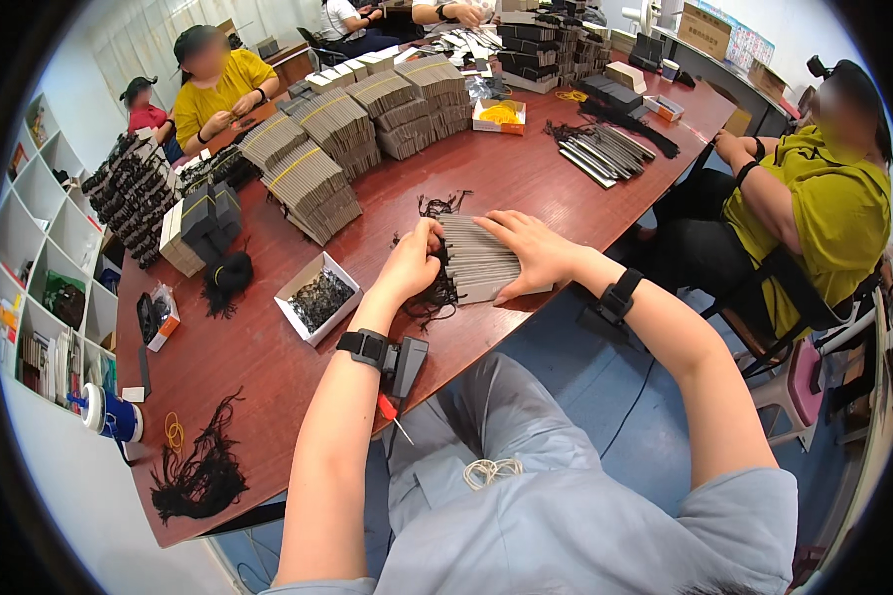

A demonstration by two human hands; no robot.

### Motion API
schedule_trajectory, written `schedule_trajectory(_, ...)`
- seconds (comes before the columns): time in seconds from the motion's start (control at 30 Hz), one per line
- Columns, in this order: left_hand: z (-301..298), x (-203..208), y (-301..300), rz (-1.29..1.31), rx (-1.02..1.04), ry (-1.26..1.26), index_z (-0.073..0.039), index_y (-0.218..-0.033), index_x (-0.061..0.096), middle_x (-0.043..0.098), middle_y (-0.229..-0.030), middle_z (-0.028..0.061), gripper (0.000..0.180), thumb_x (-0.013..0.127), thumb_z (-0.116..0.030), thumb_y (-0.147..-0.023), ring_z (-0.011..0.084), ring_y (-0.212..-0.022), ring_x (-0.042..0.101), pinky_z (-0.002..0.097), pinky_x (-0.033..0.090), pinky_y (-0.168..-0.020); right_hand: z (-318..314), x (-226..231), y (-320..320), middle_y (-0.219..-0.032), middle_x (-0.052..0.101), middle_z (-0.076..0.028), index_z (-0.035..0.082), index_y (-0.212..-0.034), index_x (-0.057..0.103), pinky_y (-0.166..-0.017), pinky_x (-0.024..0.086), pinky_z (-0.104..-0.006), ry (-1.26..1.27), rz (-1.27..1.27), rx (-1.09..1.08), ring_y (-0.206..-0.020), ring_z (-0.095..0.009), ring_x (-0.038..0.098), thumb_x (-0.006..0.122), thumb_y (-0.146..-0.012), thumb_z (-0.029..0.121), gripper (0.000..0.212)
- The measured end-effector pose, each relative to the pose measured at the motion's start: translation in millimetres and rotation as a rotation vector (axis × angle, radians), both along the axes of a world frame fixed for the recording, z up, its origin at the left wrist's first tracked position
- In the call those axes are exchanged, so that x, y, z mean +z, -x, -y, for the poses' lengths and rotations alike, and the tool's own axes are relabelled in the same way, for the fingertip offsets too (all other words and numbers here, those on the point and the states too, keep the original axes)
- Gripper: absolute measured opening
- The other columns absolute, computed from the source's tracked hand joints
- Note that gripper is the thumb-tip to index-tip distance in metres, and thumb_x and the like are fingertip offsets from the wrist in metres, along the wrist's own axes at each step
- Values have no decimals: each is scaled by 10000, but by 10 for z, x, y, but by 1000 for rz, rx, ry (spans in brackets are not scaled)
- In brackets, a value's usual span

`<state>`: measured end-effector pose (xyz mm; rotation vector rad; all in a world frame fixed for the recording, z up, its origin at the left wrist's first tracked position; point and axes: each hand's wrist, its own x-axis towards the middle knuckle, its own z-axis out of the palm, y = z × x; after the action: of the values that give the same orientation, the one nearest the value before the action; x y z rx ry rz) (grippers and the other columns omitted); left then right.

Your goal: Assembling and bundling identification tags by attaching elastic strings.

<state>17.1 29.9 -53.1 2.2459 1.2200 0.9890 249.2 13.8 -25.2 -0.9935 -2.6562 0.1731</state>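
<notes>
Fingers (429, 236) of my left hand (410, 263) curl against the left end of a stack of grey cards (476, 258), thumb and fingertips pinched on its edge where black string loops (432, 294) hang out. My right hand (528, 250) lies flat over the top of the same stack, its fingers spread and pressing down, palm toward the right end. So both hands are clamped on that one bundle, which rests on the reddish-brown surface (268, 367) close to its near edge, right in front of me.

Just left of my left hand I see a small open white box (318, 297) holding dark bits, and beyond it a black tuft of strings (227, 278). A bigger tangle of black strings (200, 478) lies at the near left corner of the surface, with yellow rubber bands (174, 431) beside it and a blue and white cup (109, 415) at the edge.

Farther up the surface stand long rows of bundled grey cards (332, 149), and to the right a fanned group of flat dark and light strips (605, 151). A small box of yellow bands (499, 115) sits between them.

A person in a yellow shirt (218, 84) works at the far left side, and another in a yellow-green shirt (833, 213) sits at my right, well apart from my hands.
</notes>
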Motion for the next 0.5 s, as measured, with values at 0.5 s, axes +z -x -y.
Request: schedule_trajectory(0.5, 73, 117, 21, -58, -149, -59, -71, -823, 613, 612, -877, 90, 169, 614, -119, -661, 262, -900, 539, 347, 423, -781, 21, 147, -234, -1300, 322, -206, 29, -1331, 213, -1004, 270, -403, 99, -25, 130, -1208, -339, 311, 785, -495, 311, 1051)
